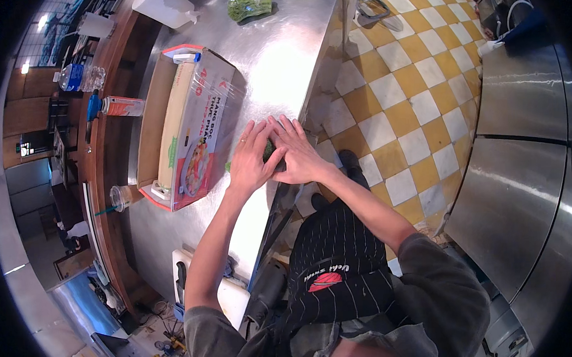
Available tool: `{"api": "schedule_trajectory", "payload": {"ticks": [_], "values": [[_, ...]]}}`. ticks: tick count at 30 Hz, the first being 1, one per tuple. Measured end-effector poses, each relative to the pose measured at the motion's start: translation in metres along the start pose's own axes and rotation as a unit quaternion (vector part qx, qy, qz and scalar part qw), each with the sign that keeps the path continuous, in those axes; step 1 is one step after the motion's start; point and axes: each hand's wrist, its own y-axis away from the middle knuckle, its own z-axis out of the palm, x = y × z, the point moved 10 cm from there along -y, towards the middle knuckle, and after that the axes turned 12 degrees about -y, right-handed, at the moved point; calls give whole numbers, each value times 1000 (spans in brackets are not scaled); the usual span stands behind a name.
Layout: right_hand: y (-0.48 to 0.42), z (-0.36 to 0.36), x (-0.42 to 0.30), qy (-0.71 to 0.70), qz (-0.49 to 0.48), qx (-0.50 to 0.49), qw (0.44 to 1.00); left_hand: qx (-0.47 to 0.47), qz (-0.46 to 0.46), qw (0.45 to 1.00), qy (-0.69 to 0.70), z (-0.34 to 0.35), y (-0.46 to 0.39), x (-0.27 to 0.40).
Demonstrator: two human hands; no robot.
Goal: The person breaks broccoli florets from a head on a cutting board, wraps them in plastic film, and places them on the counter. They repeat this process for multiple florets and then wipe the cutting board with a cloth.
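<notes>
My left hand [251, 158] and my right hand [295, 153] are cupped side by side over a bunch of leafy greens [268, 150] near the edge of the steel counter [271, 59]. Only bits of green show between the thumbs and left of my left hand; the palms hide the rest. A ring sits on one left finger. Just left of my hands stands a long open cardboard box of food wrap film [200, 129], with the film roll [175, 130] inside. Farther along the counter lies a film-wrapped bunch of greens [249, 7].
A white roll [166, 9] stands at the far left. Along the wooden ledge are a water bottle [81, 77], a gas torch canister [122, 106] and a plastic cup [119, 199] with a straw. A black-handled knife [181, 276] lies on a white cutting board [234, 300]. Steel cabinets [512, 202] stand right.
</notes>
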Motion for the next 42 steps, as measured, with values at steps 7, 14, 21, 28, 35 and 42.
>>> {"api": "schedule_trajectory", "payload": {"ticks": [7,14,21,28,35,42], "values": [[9,-16,8,53,-18,-26,998,5,-1,998,-61,13,-7,5],[19,-25,17,22,-47,83,995,-7,-40,994,-97,16,-13,9],[51,-77,100,-147,95,368,913,-11,-57,994,-97,19,-12,5],[13,-67,179,-170,179,196,949,6,-50,993,-111,18,-13,7],[14,-76,157,-175,159,204,950,7,-50,992,-119,24,-11,3],[77,-83,51,-402,154,154,890,22,-83,991,-100,17,-6,5]]}}
